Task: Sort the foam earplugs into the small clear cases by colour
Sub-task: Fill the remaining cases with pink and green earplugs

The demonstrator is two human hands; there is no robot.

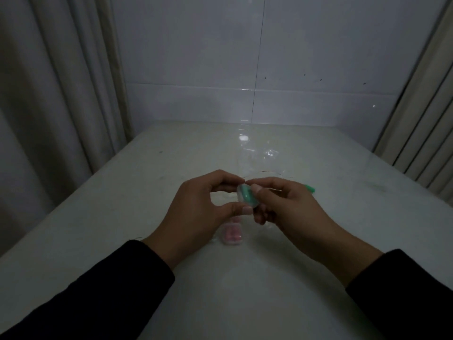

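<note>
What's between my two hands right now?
In the head view, a small clear case with green earplugs inside, pinched by the left hand and right hand.

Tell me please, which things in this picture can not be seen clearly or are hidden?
Head view only:
- Clear case with green earplugs: the fingers of the left hand and right hand cover its edges, so lid open or closed is unclear.
- Case with pink earplugs: the left hand hides its far end; number of plugs unclear.
- Green thing behind the right hand: mostly hidden.
- Clear items farther back: dim light and glare blur them.
</note>
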